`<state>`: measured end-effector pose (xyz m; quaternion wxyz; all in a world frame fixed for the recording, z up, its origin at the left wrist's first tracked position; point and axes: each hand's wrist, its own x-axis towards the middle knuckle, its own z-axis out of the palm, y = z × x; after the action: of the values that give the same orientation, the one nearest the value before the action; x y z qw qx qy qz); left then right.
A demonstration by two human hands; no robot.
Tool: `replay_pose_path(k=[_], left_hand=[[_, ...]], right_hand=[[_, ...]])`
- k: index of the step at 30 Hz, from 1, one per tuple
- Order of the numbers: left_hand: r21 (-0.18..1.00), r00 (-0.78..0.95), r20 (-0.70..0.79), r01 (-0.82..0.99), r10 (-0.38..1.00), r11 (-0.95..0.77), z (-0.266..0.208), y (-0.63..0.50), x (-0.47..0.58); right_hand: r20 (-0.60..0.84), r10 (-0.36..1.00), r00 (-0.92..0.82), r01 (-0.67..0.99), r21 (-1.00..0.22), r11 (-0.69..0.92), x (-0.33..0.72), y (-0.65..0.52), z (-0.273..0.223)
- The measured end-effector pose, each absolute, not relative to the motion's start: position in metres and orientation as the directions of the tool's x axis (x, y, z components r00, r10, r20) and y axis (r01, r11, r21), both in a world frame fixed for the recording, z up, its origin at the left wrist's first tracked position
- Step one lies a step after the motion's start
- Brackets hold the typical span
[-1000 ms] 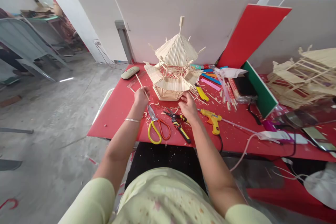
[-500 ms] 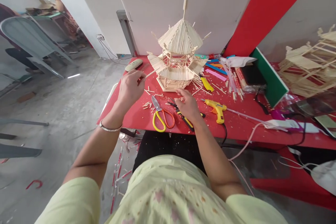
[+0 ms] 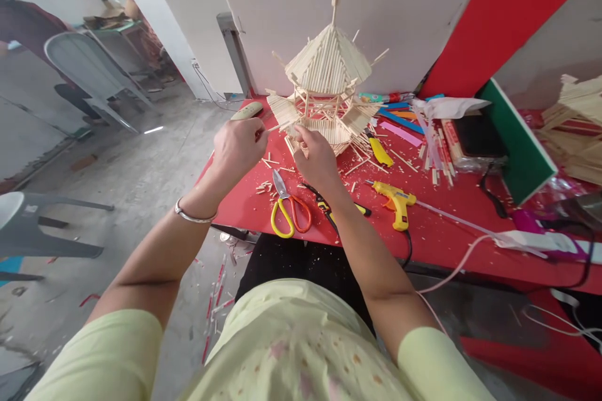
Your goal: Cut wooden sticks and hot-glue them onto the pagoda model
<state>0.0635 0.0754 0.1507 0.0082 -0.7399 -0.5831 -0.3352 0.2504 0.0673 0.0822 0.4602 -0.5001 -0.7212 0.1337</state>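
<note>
A pagoda model (image 3: 329, 66) built of thin wooden sticks stands on the red table (image 3: 239, 200). My left hand (image 3: 241, 147) is closed around one end of a thin wooden stick (image 3: 277, 128), which points right in front of the model's lower roof. Close to the stick's other end is my right hand (image 3: 315, 156), its fingers bent and thumb near the index finger; what it pinches, if anything, is too small to make out. Scissors (image 3: 289, 203) with yellow and red handles lie below my hands. Partly under my right forearm are black-and-yellow pliers (image 3: 324, 203).
Right of my arm lie a yellow glue gun (image 3: 396, 200) with its cord and a yellow-handled cutter (image 3: 379, 149). Loose sticks and scraps litter the table. Another stick model (image 3: 578, 125) stands far right. A person (image 3: 35, 31) is beside a chair (image 3: 84, 62) at the back left.
My right hand has moved up and left from above the pliers to near the stick's far end. My left hand keeps the stick. The view has shifted slightly.
</note>
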Motion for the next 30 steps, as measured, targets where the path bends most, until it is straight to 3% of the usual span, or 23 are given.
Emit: replay_pose_path(k=[12, 19, 30], left_hand=[[0.397, 0.016, 0.509, 0.883, 0.861, -0.251, 0.144, 0.084, 0.074], [0.349, 0.017, 0.492, 0.912, 0.87, -0.215, 0.143, 0.084, 0.075], [0.481, -0.048, 0.505, 0.844, 0.862, -0.235, 0.137, 0.088, 0.072]], right_hand=[[0.48, 0.874, -0.08, 0.599, -0.677, 0.427, 0.25, 0.084, 0.086], [0.423, 0.9, -0.107, 0.62, -0.679, 0.393, 0.25, 0.086, 0.089], [0.433, 0.894, -0.113, 0.63, -0.665, 0.401, 0.248, 0.091, 0.087]])
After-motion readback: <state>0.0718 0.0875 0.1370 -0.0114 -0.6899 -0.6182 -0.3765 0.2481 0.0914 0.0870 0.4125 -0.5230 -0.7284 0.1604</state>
